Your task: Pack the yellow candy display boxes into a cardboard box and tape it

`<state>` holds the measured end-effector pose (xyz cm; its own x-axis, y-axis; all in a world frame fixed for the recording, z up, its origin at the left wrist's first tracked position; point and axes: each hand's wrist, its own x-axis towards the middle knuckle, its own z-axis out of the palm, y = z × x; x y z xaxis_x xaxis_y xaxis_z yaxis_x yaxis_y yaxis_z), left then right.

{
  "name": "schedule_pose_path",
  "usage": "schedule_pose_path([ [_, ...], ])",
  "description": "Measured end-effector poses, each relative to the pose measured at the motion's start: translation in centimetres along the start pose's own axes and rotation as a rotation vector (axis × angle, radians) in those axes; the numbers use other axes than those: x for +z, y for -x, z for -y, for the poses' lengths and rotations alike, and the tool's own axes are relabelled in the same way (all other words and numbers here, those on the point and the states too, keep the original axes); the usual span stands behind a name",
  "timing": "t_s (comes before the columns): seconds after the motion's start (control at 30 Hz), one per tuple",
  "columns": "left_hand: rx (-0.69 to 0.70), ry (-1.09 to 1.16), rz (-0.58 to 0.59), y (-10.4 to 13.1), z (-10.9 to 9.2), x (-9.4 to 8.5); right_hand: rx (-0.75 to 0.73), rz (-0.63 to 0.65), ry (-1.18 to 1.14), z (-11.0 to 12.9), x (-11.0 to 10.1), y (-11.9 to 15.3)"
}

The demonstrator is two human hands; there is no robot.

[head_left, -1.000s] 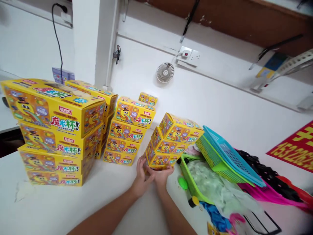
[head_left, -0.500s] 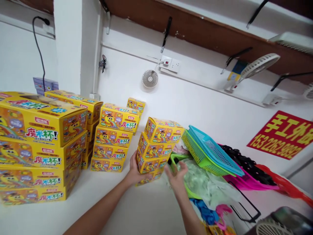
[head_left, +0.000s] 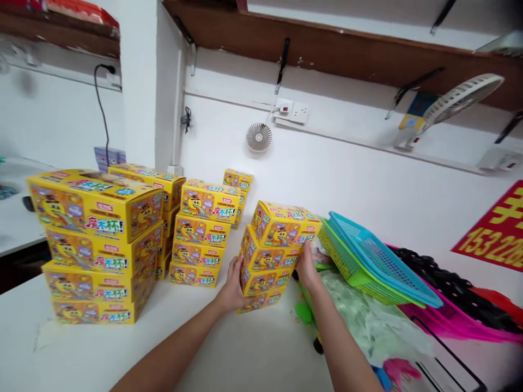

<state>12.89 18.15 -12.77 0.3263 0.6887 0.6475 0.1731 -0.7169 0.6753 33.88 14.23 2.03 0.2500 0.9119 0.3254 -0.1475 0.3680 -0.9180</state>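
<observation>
A stack of several yellow cartons (head_left: 267,256) with cartoon print and Chinese lettering stands slightly askew on the white table. My left hand (head_left: 235,286) grips the stack's lower left side, its thumb across the front of a low carton. On the opposite side, my right hand (head_left: 305,267) presses against the stack just under the top carton; its fingertips are hidden behind. Left of my left hand is another carton stack (head_left: 200,234), with a small gap between them.
Larger yellow boxes (head_left: 93,239) are piled at the left. Blue and green plastic baskets (head_left: 379,261) lean at the right, above pale green plastic bags (head_left: 363,316) and a pink basket (head_left: 445,321). A small round fan (head_left: 259,137) is on the back wall, below a brown shelf (head_left: 327,65).
My right hand has come in from beside the stack and now touches its right side. My left hand stays on the left side. The view has swung a little left.
</observation>
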Motion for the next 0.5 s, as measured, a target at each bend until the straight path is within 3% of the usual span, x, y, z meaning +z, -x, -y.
schedule_pose_path([
  [0.13,0.027,0.043,-0.038,1.3,-1.3,-0.6,-0.021,-0.006,-0.059,0.9,0.7,1.7],
  [0.23,0.027,0.037,-0.056,2.7,-2.2,-2.1,-0.007,-0.015,-0.098,1.6,2.0,3.5],
  [0.33,0.020,-0.009,-0.067,4.5,-2.8,-5.0,0.012,-0.023,-0.127,1.9,4.2,5.3],
  [0.5,-0.058,-0.050,-0.064,7.6,-2.7,-11.5,-0.019,0.058,-0.101,0.6,8.9,7.8],
])
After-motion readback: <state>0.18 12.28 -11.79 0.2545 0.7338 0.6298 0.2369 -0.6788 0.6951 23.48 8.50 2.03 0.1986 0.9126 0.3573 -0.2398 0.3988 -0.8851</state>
